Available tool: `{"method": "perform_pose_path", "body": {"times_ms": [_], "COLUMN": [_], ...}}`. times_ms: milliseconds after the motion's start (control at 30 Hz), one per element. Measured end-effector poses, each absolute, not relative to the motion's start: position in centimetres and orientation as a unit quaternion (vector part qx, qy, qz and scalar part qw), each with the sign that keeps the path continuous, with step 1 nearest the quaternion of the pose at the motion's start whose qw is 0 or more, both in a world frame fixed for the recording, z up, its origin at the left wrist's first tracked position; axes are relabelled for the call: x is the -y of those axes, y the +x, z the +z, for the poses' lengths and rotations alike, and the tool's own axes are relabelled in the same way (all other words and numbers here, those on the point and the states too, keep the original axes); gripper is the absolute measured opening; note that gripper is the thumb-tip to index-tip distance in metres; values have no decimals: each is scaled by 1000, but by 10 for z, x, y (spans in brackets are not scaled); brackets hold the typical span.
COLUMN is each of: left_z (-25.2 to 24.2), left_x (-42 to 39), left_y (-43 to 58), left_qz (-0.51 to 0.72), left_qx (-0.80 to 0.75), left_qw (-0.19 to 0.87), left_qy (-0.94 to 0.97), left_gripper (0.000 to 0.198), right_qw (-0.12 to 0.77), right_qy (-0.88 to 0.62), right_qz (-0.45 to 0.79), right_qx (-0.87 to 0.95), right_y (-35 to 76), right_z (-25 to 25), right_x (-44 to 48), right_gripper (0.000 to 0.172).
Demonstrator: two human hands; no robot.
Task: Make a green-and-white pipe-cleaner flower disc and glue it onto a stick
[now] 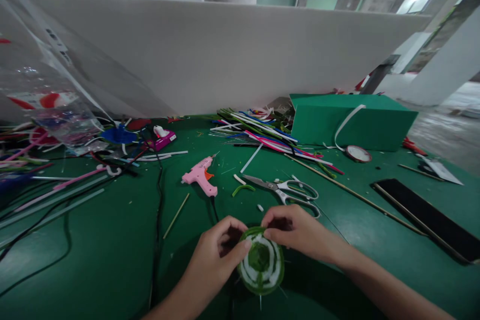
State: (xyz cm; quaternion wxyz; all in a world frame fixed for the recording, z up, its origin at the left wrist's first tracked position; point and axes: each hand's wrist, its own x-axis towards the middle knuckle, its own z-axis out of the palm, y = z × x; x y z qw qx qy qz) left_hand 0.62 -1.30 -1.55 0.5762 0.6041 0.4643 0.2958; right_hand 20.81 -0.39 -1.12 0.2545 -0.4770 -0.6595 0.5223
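Observation:
Between my two hands is a small round coil of green and white pipe cleaners, with thin wire ends poking out below. My left hand pinches its upper left rim between thumb and fingers. The thumb and fingertips of my right hand close on its top edge. Just beyond my right hand lie scissors with pale grey handles, blades pointing left. A pink hot glue gun lies farther off to the left, its cord running toward me. A short green pipe cleaner piece curves beside the scissor tips.
A pile of coloured pipe cleaners lies at the back beside a green box. At right are a tape roll, a long thin stick and a dark phone. Black cords and plastic bags occupy the left.

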Motion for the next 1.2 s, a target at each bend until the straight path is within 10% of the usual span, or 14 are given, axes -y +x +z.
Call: {"method": "perform_pose_path", "body": {"times_ms": [1200], "left_z": [-17], "left_x": [16], "left_y": [12], "left_qz": [271], "left_qx": [-484], "left_qw": [601], "left_qy": [576], "left_gripper": [14], "right_qw": [314], "right_qy": [-423], "right_qz": [307], "right_qx": [792], "right_y": [185], "right_z": [-15], "right_x": [23], "right_gripper": [10]}}
